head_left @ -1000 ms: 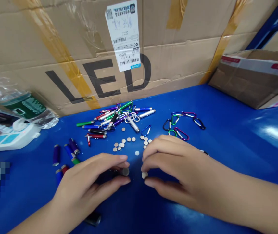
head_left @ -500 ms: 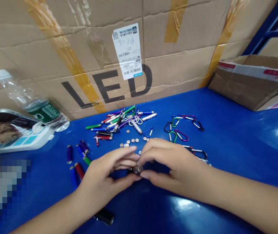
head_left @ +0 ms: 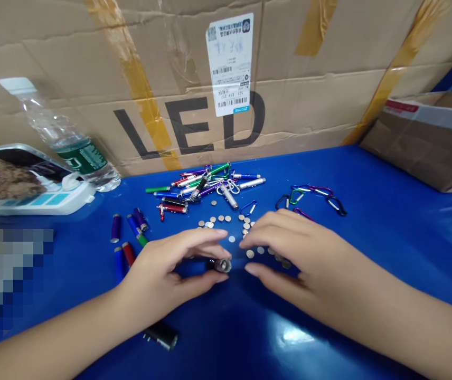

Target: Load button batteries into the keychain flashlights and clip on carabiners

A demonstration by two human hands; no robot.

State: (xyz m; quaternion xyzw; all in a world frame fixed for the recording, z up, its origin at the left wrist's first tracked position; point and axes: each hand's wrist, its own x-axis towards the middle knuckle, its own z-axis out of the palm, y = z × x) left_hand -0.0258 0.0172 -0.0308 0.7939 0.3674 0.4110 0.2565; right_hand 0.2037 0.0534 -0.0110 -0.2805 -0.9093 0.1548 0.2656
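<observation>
A stubby black piece (head_left: 161, 335) is lying on the blue table (head_left: 388, 237), on the near side of the black torch barrel (head_left: 220, 265) and right by the left forearm. The left hand (head_left: 170, 266) is gripping that barrel, thumb under and fingers curled over, with the silver end poking out to the right.

Just right of the barrel, the right hand (head_left: 293, 253) is hovering loosely open over the button cells (head_left: 250, 254), and I'm not seeing anything pinched in it.

Handling-wise, I'm guessing the barrel is light, rigid metal and a bit slick, so holding it around the middle looks like the way to go. The cells are looking tiny, flat and skittery, so I'd be taking them by the edges with fingertips.

Left of the barrel, loose coloured caps (head_left: 126, 237) are sitting apart from each other. Beyond it, a pile of mini torches (head_left: 206, 184) is lying in a heap, with carabiners (head_left: 313, 194) off to the far right. Further back still, a water bottle (head_left: 67, 142) is leaning against the big LED box (head_left: 194, 79).
</observation>
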